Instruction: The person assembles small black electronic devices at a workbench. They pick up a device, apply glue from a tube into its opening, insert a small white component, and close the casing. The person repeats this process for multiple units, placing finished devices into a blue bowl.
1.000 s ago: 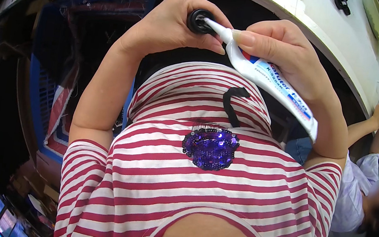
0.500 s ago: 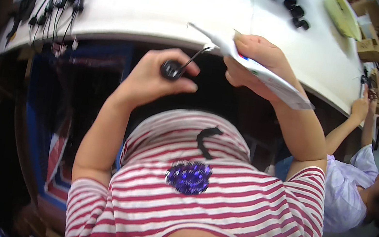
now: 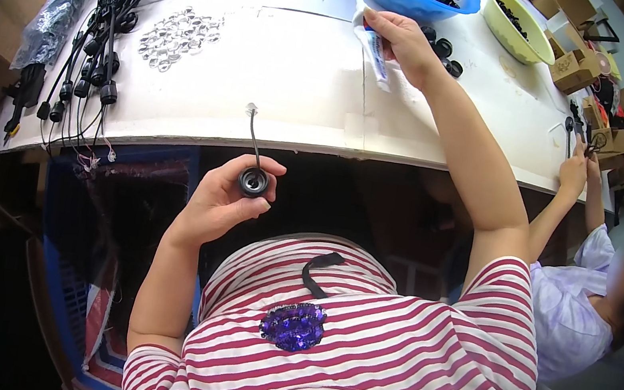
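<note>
My left hand [image 3: 224, 200] holds a small round black socket part [image 3: 253, 181] with a thin wire [image 3: 252, 128] sticking up from it, just below the table's front edge. My right hand [image 3: 404, 41] reaches far across the white table [image 3: 290, 71] and grips a white squeeze tube [image 3: 372, 49] with red and blue print, right beside a blue bowl [image 3: 420, 0] of black round parts. A few loose black parts [image 3: 443, 50] lie next to that hand.
Black cables with sockets [image 3: 94, 57] and a patch of small metal pieces [image 3: 179, 34] lie at the table's left. A yellow-green bowl [image 3: 519, 20] and cardboard boxes [image 3: 569, 64] stand at the far right. Another person [image 3: 587, 268] works at the right end. A blue crate [image 3: 74, 272] sits under the table.
My right hand has moved away from the socket part and out across the table with the tube. My left hand has lowered slightly, still holding the part.
</note>
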The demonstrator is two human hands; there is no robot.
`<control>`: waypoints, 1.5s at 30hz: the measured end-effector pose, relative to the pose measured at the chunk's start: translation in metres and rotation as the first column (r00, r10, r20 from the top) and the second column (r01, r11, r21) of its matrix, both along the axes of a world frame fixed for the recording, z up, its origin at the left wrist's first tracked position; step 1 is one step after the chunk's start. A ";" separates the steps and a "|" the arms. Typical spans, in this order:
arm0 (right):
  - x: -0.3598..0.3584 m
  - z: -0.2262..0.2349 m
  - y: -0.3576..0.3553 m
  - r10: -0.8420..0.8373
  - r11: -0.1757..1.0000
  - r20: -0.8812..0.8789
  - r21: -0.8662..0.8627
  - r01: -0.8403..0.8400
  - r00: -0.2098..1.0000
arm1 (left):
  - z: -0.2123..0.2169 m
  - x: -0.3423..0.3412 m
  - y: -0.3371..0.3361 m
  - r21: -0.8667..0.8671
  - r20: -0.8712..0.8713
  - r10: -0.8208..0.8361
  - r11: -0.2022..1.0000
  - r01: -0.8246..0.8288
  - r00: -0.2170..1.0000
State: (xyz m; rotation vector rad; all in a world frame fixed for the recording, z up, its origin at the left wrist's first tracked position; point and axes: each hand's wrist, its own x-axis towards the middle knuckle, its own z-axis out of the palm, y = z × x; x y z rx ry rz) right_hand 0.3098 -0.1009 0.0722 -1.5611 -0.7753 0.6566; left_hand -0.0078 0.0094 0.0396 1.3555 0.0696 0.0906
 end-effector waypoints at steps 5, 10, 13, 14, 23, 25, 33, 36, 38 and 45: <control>-0.007 0.005 0.008 0.093 0.992 0.190 -0.096 -0.076 0.977 | 0.003 0.005 -0.002 0.045 0.055 0.073 0.996 -0.075 0.996; -0.060 0.020 -0.017 0.483 0.876 -0.224 0.121 -0.468 0.847 | -0.003 0.004 0.007 0.161 -0.005 0.161 0.974 -0.158 0.987; -0.104 0.027 -0.025 0.553 0.808 -0.364 0.014 -0.590 0.749 | -0.009 0.002 0.010 0.059 0.040 0.134 0.989 -0.136 0.990; -0.113 0.032 -0.028 0.565 0.782 -0.393 -0.028 -0.623 0.726 | -0.010 0.002 0.012 0.055 0.050 0.119 0.991 -0.121 0.992; -0.148 0.035 -0.037 0.545 0.746 -0.347 -0.214 -0.631 0.763 | -0.005 0.004 -0.004 0.108 0.133 0.127 0.984 -0.142 0.983; -0.155 0.032 -0.039 0.531 0.775 -0.286 -0.218 -0.593 0.798 | -0.007 0.004 -0.005 0.141 0.127 0.133 0.978 -0.151 0.983; -0.151 0.041 -0.044 0.578 0.701 -0.269 -0.320 -0.638 0.770 | -0.011 0.005 -0.010 0.136 0.176 0.155 0.974 -0.180 0.972; -0.152 0.044 -0.044 0.568 0.721 -0.242 -0.313 -0.617 0.787 | -0.012 0.007 -0.012 0.109 0.178 0.139 0.981 -0.159 0.974; -0.151 0.046 -0.044 0.564 0.696 -0.299 -0.330 -0.638 0.770 | -0.013 0.008 -0.011 0.108 0.189 0.109 0.985 -0.131 0.976; -0.114 0.042 -0.052 0.501 0.848 -0.340 0.009 -0.530 0.796 | -0.010 0.007 -0.004 0.096 0.077 0.137 0.985 -0.144 0.988</control>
